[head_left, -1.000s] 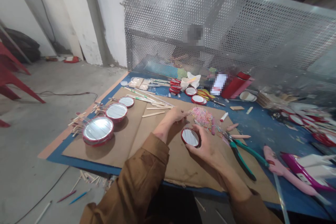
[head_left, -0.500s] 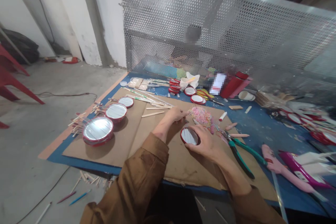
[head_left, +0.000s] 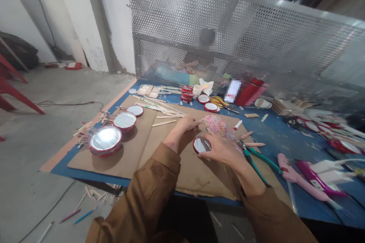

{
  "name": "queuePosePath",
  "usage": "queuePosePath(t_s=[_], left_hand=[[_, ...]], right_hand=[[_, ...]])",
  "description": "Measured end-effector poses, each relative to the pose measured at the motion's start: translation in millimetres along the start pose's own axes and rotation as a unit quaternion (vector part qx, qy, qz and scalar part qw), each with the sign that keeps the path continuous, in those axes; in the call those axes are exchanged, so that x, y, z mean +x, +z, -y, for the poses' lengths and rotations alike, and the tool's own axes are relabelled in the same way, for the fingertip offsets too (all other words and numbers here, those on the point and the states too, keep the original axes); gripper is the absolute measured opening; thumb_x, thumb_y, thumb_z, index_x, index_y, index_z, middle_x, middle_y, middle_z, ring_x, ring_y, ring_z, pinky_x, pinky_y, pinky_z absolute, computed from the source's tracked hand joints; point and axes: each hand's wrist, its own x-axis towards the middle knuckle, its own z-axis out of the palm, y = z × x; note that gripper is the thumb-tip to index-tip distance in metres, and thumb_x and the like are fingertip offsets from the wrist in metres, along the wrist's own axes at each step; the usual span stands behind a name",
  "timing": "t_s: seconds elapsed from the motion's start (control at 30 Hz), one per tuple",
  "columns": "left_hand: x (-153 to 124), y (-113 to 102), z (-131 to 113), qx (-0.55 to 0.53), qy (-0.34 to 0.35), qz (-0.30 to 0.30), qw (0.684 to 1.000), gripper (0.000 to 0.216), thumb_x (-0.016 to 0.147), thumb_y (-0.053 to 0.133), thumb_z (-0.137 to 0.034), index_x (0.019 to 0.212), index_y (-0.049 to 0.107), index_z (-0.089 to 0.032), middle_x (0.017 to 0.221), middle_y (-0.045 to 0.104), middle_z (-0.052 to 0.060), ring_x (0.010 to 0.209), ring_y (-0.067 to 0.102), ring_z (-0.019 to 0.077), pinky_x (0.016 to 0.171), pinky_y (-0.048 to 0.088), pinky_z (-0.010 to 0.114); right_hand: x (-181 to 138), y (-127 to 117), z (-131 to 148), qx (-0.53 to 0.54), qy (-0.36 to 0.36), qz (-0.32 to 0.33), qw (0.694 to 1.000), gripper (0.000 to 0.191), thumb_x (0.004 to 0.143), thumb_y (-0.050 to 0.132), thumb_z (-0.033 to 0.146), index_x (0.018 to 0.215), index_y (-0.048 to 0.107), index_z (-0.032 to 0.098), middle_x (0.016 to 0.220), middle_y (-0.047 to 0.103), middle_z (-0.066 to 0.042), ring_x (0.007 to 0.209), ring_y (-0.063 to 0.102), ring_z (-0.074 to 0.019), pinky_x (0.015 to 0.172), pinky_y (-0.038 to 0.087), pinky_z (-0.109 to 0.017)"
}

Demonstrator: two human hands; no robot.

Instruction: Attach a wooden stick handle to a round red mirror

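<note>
My right hand [head_left: 218, 147] grips a small round red-rimmed drum-like piece [head_left: 202, 145] with a shiny pale top, tilted over the cardboard [head_left: 196, 178]. My left hand [head_left: 188, 123] is beside it, fingers drawn together and pointing right. Whatever they pinch, if anything, is too small to make out. Just past those fingertips lies a heap of thin coloured rubber bands [head_left: 215, 124]. Left of my hands stand a large red-rimmed drum-like piece [head_left: 105, 140] and two smaller ones [head_left: 124, 120], [head_left: 135, 111], with wooden sticks at their left sides.
Green-handled pliers [head_left: 256, 167], a pink glue gun [head_left: 299, 182] and a purple device [head_left: 319, 182] lie on the right. Flat wooden sticks [head_left: 164, 123] are at the cardboard's far side. A red bottle [head_left: 249, 92] leans by the perforated metal screen [head_left: 176, 15], behind which a person sits.
The view has turned slightly, shifting most things a little leftward. My right hand still holds the round piece, now tipped somewhat more; my left hand stays near the rubber bands.
</note>
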Motion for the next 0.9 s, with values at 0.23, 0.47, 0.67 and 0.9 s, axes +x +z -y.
queuePosePath(t_s=[0.23,0.47,0.67,0.9], left_hand=[[-4.2,0.3,0.7,-0.006,0.014,-0.007,1.0,0.043,0.092,0.056,-0.048,0.064,0.066,-0.016,0.049,0.051,0.0,0.045,0.048,0.0123,0.048,0.037,0.024],[-2.3,-0.9,0.8,-0.014,0.005,0.004,1.0,0.043,0.092,0.056,-0.047,0.065,0.066,-0.016,0.048,0.051,0.0,0.045,0.047,0.0121,0.049,0.037,0.024],[-5.0,-3.7,-3.2,-0.016,-0.008,-0.006,1.0,0.044,0.094,0.052,-0.048,0.068,0.067,-0.015,0.046,0.05,-0.001,0.041,0.044,0.0113,0.047,0.035,0.024],[-5.6,-7.2,2.4,-0.152,-0.032,-0.092,0.984,0.052,0.098,0.04,-0.055,0.08,0.065,-0.013,0.052,0.052,-0.003,0.036,0.041,0.0097,0.046,0.034,0.024]], right_hand=[[2.4,-8.5,9.0,0.028,0.005,0.023,0.999,0.055,0.069,0.077,0.04,0.12,0.064,0.022,0.121,0.065,-0.011,0.112,0.061,-0.0328,0.087,0.046,-0.039],[1.2,-6.9,8.2,0.028,0.023,-0.016,0.999,0.056,0.069,0.077,0.05,0.117,0.064,0.023,0.119,0.068,-0.012,0.107,0.064,-0.0351,0.081,0.047,-0.04],[-5.1,4.2,11.3,0.022,-0.002,-0.063,0.998,0.042,0.079,0.071,0.047,0.115,0.064,0.025,0.12,0.066,-0.01,0.111,0.062,-0.0313,0.088,0.046,-0.041],[1.2,18.8,6.6,0.024,-0.034,-0.082,0.996,0.032,0.08,0.071,0.038,0.107,0.065,0.021,0.11,0.065,-0.01,0.109,0.06,-0.029,0.091,0.046,-0.04]])
